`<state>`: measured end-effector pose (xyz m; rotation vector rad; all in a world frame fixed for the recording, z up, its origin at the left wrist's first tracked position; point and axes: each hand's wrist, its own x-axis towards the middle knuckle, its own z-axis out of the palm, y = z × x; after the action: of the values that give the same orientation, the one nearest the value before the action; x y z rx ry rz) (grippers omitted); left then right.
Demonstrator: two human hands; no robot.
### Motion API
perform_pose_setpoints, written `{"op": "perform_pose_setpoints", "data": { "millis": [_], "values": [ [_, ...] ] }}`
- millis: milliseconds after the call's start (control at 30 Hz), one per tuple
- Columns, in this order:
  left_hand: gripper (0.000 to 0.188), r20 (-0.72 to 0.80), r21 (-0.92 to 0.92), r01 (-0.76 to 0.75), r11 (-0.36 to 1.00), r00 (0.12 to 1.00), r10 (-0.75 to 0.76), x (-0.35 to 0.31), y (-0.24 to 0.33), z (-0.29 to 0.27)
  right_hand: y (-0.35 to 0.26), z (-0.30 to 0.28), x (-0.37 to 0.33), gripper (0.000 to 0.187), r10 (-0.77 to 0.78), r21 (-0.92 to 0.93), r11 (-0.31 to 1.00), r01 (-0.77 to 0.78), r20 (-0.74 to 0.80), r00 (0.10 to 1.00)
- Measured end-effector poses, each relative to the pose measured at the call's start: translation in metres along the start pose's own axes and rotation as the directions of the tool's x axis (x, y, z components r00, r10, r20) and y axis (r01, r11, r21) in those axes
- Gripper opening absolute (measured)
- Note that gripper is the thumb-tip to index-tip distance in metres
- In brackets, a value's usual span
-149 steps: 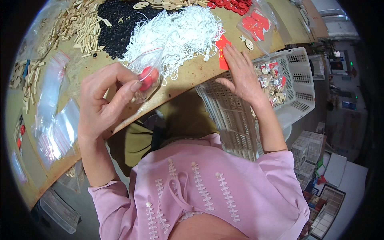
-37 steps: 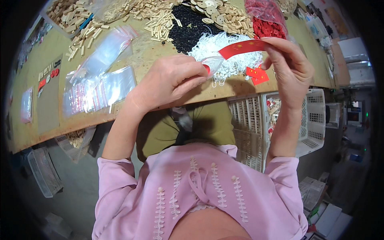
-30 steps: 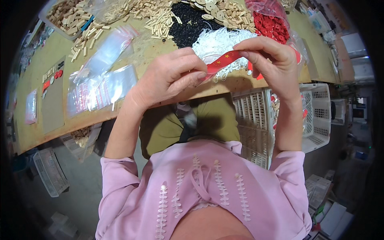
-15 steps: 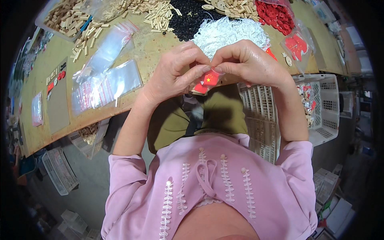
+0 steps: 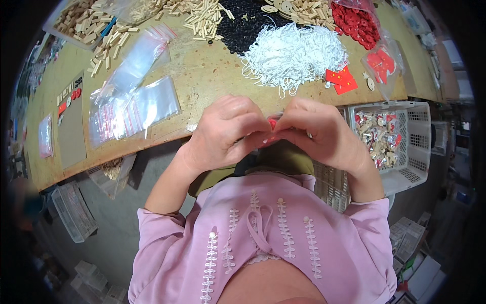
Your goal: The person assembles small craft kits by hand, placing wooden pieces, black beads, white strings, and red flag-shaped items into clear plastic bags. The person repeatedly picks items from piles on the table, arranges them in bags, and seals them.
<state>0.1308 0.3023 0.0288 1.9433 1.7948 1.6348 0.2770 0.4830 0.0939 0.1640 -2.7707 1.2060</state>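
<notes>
Both hands meet in front of my lap, just off the table's near edge. My left hand (image 5: 229, 129) pinches one side of a small clear plastic bag (image 5: 273, 123) with red pieces inside. On its other side, my right hand (image 5: 315, 130) grips the same bag between thumb and fingers. My fingers cover most of the bag, so its lower contents are hidden. Beyond my hands lies a heap of white strings (image 5: 296, 53), with red cards bearing yellow stars (image 5: 342, 80) at its right edge.
Empty clear zip bags (image 5: 134, 109) lie on the table at left, beside a grey strip (image 5: 73, 131) with sample parts. Wooden sticks (image 5: 205, 20), black rings (image 5: 243, 30) and red discs (image 5: 354, 25) are heaped at the back. A white basket (image 5: 417, 137) of filled bags stands at right.
Both hands have come down toward my body with the bag, away from the string heap. The starred red piece that showed in the bag is now mostly covered by my fingers.
</notes>
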Motion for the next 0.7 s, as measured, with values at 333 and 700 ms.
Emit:
{"op": "perform_pose_setpoints", "data": {
  "millis": [333, 700],
  "values": [
    [0.018, 0.075, -0.049, 0.014, 0.999, 0.997, -0.011, 0.018, -0.001, 0.007, 0.007, -0.002, -0.021, 0.015, -0.029, -0.304, 0.953, -0.013, -0.133, 0.991],
    [0.024, -0.062, 0.235, 0.537, 0.810, 0.840, -0.539, 0.073, -0.082, -0.011, 0.040, -0.026, -0.015, 0.016, -0.209, -0.199, 0.964, 0.178, -0.148, 0.967]
  ]
}}
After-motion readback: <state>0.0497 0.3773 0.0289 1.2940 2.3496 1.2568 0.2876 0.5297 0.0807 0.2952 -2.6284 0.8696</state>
